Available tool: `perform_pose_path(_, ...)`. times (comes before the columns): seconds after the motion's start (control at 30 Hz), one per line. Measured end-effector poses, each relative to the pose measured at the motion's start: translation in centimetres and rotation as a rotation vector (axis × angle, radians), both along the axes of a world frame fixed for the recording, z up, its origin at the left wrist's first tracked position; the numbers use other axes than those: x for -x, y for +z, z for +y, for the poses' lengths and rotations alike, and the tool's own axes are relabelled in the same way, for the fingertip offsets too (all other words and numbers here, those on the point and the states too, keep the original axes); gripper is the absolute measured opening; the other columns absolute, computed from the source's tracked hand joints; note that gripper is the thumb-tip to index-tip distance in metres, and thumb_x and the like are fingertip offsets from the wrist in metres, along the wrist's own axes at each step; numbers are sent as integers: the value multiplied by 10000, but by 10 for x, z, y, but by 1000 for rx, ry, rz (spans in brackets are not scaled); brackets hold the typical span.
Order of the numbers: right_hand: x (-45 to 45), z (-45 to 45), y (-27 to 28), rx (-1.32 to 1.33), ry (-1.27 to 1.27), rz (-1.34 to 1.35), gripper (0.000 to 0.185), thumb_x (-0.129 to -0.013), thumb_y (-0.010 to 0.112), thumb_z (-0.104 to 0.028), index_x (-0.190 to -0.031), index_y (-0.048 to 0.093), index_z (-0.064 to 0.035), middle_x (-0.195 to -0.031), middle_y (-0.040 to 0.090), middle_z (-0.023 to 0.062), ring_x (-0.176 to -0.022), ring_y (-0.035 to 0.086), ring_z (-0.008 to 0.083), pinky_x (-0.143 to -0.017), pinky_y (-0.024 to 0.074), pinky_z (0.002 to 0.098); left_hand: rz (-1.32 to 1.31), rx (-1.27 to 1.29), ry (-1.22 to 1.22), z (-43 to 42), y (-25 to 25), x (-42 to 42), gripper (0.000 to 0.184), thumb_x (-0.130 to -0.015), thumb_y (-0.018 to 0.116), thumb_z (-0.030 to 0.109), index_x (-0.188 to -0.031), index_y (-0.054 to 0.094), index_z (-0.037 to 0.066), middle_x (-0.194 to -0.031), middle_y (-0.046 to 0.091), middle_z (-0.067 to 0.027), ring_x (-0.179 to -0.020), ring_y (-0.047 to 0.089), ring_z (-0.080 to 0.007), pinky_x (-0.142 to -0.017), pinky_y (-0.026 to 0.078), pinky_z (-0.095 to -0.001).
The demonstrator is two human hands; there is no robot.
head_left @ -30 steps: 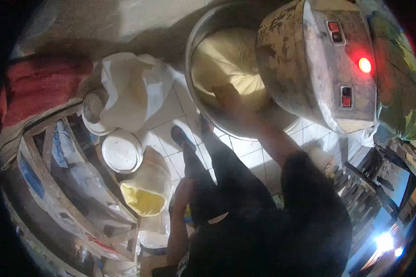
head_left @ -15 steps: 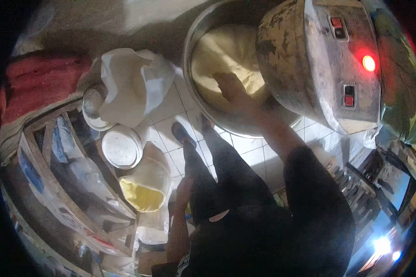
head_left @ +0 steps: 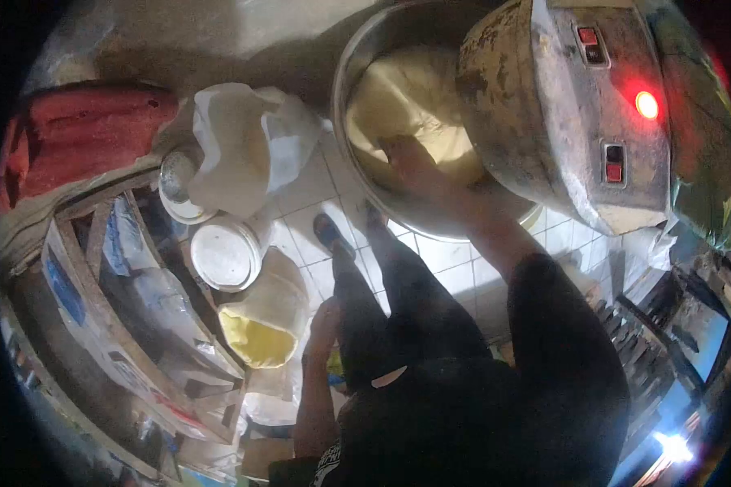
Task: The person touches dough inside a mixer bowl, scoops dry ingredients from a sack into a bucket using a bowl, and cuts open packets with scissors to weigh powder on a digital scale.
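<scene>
My right hand [head_left: 410,161] reaches down into a large metal mixing bowl [head_left: 345,97]. It rests at the surface of a pale mass of dough [head_left: 402,89], with fingers stretched out; shadow blurs their tips. My left hand [head_left: 325,321] hangs beside my left thigh, apart from the yellow-lined sack [head_left: 257,339]. How its fingers are bent is not clear. Over the bowl's right side stands a worn metal mixer housing [head_left: 573,122] with red switches and a glowing red lamp [head_left: 646,105].
White lidded buckets [head_left: 223,256] and a pale sack [head_left: 235,154] stand left of my legs. A wooden rack [head_left: 122,325] holds plastic packets at the far left. Red cloth or sacking [head_left: 97,126] lies behind it. White tiles [head_left: 447,258] cover the floor; dark slatted items [head_left: 625,341] are at right.
The view has shifted slightly, so most things at left appear farther right. My right hand stays at the dough in the bowl, and my left hand still hangs by my thigh.
</scene>
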State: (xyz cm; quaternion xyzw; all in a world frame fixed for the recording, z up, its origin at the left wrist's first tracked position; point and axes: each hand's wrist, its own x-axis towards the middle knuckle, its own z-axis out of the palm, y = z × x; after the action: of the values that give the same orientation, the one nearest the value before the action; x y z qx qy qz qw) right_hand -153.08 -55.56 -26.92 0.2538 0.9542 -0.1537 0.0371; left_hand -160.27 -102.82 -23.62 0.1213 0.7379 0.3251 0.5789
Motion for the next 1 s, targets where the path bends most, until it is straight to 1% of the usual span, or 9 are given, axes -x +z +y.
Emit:
perform_pose_path(0.23,-19,-10,-88,364,-320,149,129,-824,578,-107,-921,659,-82,-836,660,119,-799,655,265,-770,498,384,115,82,-141,-4,7,-27,418,-915,557,224,-1261,543,-9,-1114,638,-132,-992,611,-190,-864,491,-335)
perform_pose_path(0.4,16,22,-24,-78,30,-202,157,-811,578,-86,-955,640,-78,-787,643,110,-766,648,260,-739,501,380,-51,79,66,-17,-2,-25,440,-926,550,274,-1267,543,-3,-1125,628,-148,-1005,612,-212,-861,495,-332)
perform_pose_path(0.53,-31,8,-43,-229,9,338,86,-801,592,-97,-834,668,-71,-783,641,112,-730,636,261,-693,503,379,-85,116,88,-3,2,-23,441,-943,544,310,-1258,551,1,-1107,637,-117,-991,613,-202,-838,494,-316)
perform_pose_path(0.63,-56,-11,-103,624,-454,448,91,-799,596,-92,-759,672,-64,-861,671,128,-747,640,265,-701,507,390,1,11,-44,-11,-18,-30,438,-943,545,310,-1252,557,1,-1088,644,-106,-989,612,-204,-847,489,-313)
perform_pose_path(0.7,-53,-24,-110,432,-278,187,89,-799,597,-92,-761,671,-62,-862,676,126,-740,643,262,-709,509,386,101,-81,-182,-21,-11,-35,429,-946,541,307,-1249,561,4,-1078,647,-103,-986,611,-203,-850,485,-312)
perform_pose_path(0.77,-30,-11,-87,207,-90,-47,87,-800,598,-91,-763,670,-61,-864,681,125,-734,646,260,-716,511,383,170,107,-249,10,10,-26,403,-949,533,271,-1247,560,1,-1068,650,-93,-970,610,-197,-854,480,-311)
perform_pose_path(0.87,2,19,-36,-73,133,-267,85,-800,599,-91,-764,669,-59,-866,686,124,-728,649,257,-723,514,379,43,77,-6,6,14,-18,389,-948,535,255,-1244,561,4,-1104,648,-99,-989,616,-198,-868,483,-316)
perform_pose_path(0.93,-9,10,-7,-2,-103,384,87,-815,596,-109,-802,668,-62,-787,685,96,-667,653,253,-715,514,378,-70,175,188,4,14,-23,387,-946,541,252,-1243,563,6,-1108,648,-97,-991,617,-193,-870,483,-316)
perform_pose_path(1.0,-25,-3,-19,69,-96,281,86,-819,593,-111,-818,664,-62,-797,684,98,-678,654,253,-715,515,379,-47,95,214,-4,2,-24,380,-949,544,252,-1238,567,8,-1100,649,-101,-986,618,-179,-851,484,-307)
